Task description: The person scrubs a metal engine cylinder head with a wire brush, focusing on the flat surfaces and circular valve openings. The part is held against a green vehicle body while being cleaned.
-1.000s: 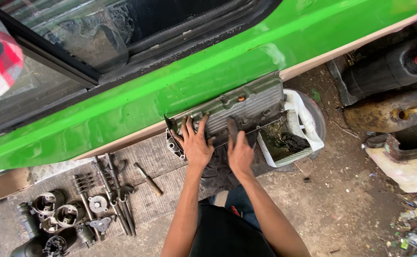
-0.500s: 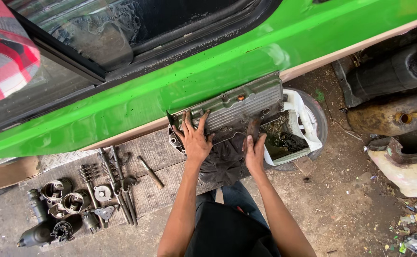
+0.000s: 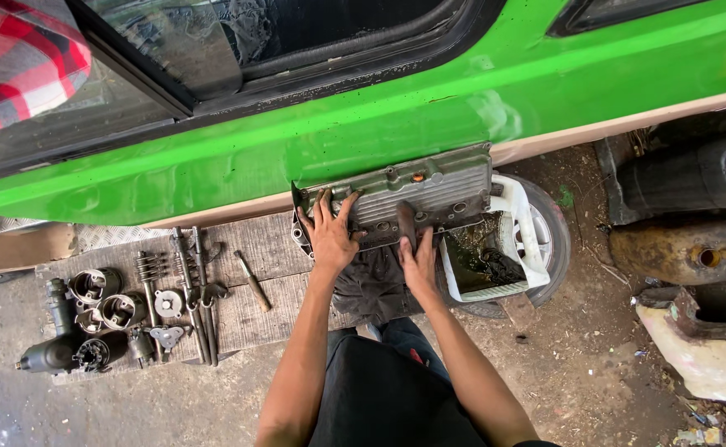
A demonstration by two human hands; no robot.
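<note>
A grey ribbed metal engine cover point(image 3: 429, 190) leans against the green vehicle body point(image 3: 396, 124), over a dark rag point(image 3: 371, 285). My left hand point(image 3: 330, 238) lies flat on the cover's left part with its fingers spread. At the cover's lower edge, my right hand point(image 3: 421, 263) is closed round a short dark tool point(image 3: 407, 223) whose tip touches the metal. I cannot tell what kind of tool it is.
A white tub of dirty liquid point(image 3: 495, 248) sits in a tyre point(image 3: 553, 240) just right of the cover. A wooden board point(image 3: 238, 281) at the left carries pistons point(image 3: 102, 298), rods and a hammer point(image 3: 253, 281). Rusty tanks point(image 3: 686, 248) stand at the right. A person's checked sleeve point(image 3: 15, 58) shows top left.
My right hand slid right along the cover's lower edge and has come back left. My left hand has stayed on the cover.
</note>
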